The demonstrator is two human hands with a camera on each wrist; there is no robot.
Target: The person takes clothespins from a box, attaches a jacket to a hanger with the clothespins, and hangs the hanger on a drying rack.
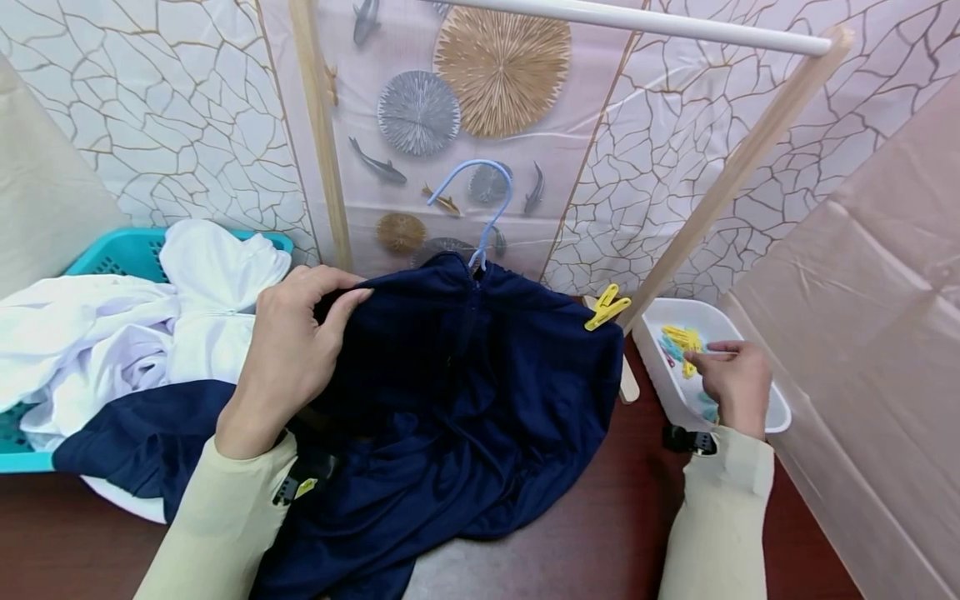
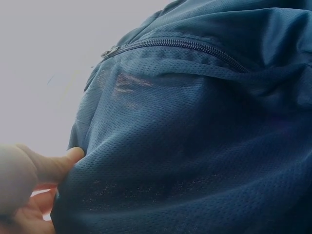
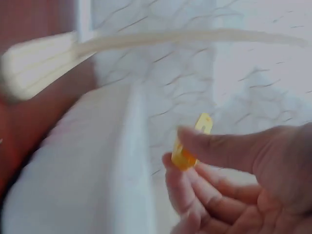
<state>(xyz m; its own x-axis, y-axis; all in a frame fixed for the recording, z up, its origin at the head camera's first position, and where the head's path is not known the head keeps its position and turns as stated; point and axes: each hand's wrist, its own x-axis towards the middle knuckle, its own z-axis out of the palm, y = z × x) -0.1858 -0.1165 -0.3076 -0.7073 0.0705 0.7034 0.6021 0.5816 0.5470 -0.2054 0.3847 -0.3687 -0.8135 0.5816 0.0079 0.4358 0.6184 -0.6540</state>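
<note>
A dark navy garment with a zip (image 1: 480,375) hangs over a light-blue hanger (image 1: 497,200), its lower part bunched on the tabletop. My left hand (image 1: 291,350) pinches the garment's upper left edge between thumb and fingers; the left wrist view shows the thumb (image 2: 70,158) on the mesh-like cloth. A yellow clothespin (image 1: 606,308) is clipped at the garment's upper right corner. Over the white plastic basket (image 1: 780,415), my right hand (image 1: 741,383) holds another yellow clothespin (image 3: 183,158) between thumb and fingers. Several yellow and blue clothespins (image 1: 671,346) lie in that basket.
A teal basket (image 1: 120,250) with white clothes (image 1: 217,267) and some navy cloth (image 1: 142,433) stands at the left. The rack's white bar (image 1: 660,23) crosses overhead, with wooden posts (image 1: 738,179) either side. Patterned sheeting hangs behind.
</note>
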